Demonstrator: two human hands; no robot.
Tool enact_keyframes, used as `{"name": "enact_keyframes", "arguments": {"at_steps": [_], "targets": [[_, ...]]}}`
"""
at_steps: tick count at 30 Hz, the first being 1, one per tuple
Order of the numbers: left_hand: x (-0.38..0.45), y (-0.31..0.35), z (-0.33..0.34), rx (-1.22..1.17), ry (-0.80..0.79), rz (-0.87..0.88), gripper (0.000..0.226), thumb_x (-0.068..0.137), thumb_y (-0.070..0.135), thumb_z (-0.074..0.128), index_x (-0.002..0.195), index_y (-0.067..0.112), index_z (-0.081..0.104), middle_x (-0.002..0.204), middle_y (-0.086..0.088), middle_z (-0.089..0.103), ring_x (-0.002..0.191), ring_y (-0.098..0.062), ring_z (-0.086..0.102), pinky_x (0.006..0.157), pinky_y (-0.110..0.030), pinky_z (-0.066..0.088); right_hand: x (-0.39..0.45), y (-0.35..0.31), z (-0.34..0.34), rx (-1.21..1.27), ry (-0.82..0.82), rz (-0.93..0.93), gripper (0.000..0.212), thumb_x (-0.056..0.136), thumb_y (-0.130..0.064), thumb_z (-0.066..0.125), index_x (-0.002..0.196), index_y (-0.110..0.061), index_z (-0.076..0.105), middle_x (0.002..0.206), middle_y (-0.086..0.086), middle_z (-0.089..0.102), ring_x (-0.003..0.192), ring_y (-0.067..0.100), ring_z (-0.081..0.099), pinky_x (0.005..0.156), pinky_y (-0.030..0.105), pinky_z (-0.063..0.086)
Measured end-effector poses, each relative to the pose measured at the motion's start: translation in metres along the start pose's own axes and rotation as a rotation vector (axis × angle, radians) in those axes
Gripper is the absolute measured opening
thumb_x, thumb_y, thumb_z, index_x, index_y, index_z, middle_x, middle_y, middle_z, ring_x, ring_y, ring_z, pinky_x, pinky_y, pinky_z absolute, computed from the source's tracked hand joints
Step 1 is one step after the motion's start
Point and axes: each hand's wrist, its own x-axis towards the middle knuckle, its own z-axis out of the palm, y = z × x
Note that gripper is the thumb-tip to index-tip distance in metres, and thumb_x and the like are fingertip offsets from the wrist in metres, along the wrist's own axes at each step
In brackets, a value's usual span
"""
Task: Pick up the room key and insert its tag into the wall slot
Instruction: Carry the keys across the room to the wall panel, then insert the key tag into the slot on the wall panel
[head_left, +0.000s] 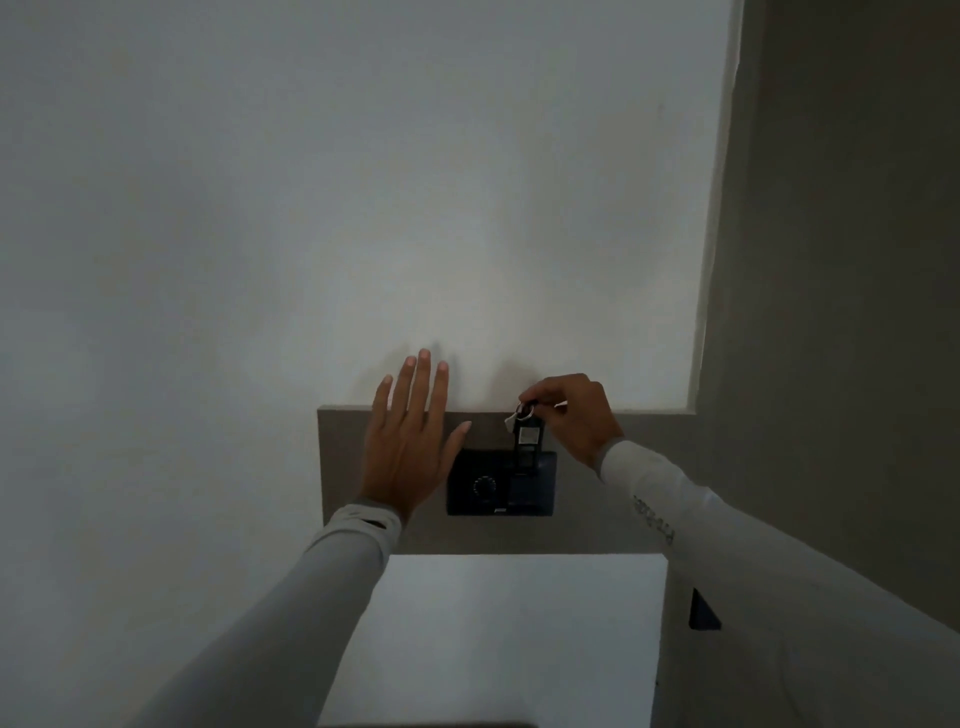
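A black switch panel with the wall slot (530, 480) is mounted on a grey-brown wall board (582, 525). The dark rectangular key tag (526, 440) stands upright with its lower end in the top of the slot. My right hand (574, 415) pinches the top of the tag at its metal ring, where a small white piece also hangs. My left hand (410, 441) lies flat against the wall and board just left of the panel, fingers spread, holding nothing. A round dial (484, 486) sits on the panel's left half.
A white flat surface (498, 634) juts out just below the board. The white wall (311, 208) fills the upper view. A darker wall (831, 260) runs along the right, with a small dark fitting (702, 610) low on it.
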Motion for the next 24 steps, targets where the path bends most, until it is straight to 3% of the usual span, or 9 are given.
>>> {"name": "enact_keyframes", "arguments": {"at_steps": [4, 8, 14, 17, 24], "targets": [[0.018, -0.008, 0.024, 0.018, 0.002, -0.024, 0.071, 0.11, 0.05, 0.03, 0.163, 0.003, 0.028, 0.171, -0.025, 0.03, 0.158, -0.039, 0.031, 0.126, -0.058, 0.035, 0.011, 0.02, 0.012, 0.02, -0.03, -0.014, 0.022, 0.075, 0.014, 0.063, 0.08, -0.006, 0.07, 0.087, 0.012, 0.071, 0.071, -0.007, 0.06, 0.062, -0.001, 0.043], [0.025, -0.009, 0.047, 0.028, -0.006, -0.041, 0.07, 0.111, 0.047, 0.02, 0.161, 0.0, 0.032, 0.168, -0.032, 0.029, 0.157, -0.044, 0.031, 0.124, -0.058, 0.039, 0.013, 0.035, 0.019, 0.055, -0.091, -0.039, 0.021, 0.075, 0.012, 0.066, 0.085, -0.005, 0.068, 0.088, 0.014, 0.073, 0.077, 0.007, 0.065, 0.07, 0.002, 0.047], [0.024, -0.009, 0.064, -0.005, 0.005, -0.046, 0.071, 0.112, 0.048, 0.019, 0.164, 0.001, 0.021, 0.171, -0.032, 0.019, 0.16, -0.046, 0.019, 0.127, -0.058, 0.031, 0.0, 0.047, 0.023, -0.036, -0.108, -0.162, 0.019, 0.075, 0.002, 0.072, 0.089, -0.011, 0.069, 0.086, 0.011, 0.071, 0.079, 0.018, 0.065, 0.077, 0.031, 0.054], [0.023, -0.012, 0.067, 0.002, 0.019, -0.031, 0.071, 0.111, 0.047, 0.024, 0.164, 0.001, 0.022, 0.171, -0.033, 0.019, 0.16, -0.047, 0.018, 0.127, -0.059, 0.031, -0.007, 0.053, 0.027, -0.139, -0.07, -0.252, 0.018, 0.08, -0.002, 0.069, 0.096, -0.011, 0.068, 0.09, 0.011, 0.067, 0.081, 0.022, 0.062, 0.077, 0.034, 0.052], [0.021, -0.012, 0.066, -0.015, 0.021, -0.026, 0.071, 0.111, 0.047, 0.025, 0.165, 0.001, 0.021, 0.171, -0.033, 0.018, 0.16, -0.047, 0.017, 0.127, -0.06, 0.031, -0.018, 0.051, 0.037, -0.237, -0.001, -0.254, 0.02, 0.087, -0.004, 0.063, 0.107, -0.003, 0.063, 0.102, 0.016, 0.066, 0.091, 0.032, 0.062, 0.08, 0.042, 0.054]]}}
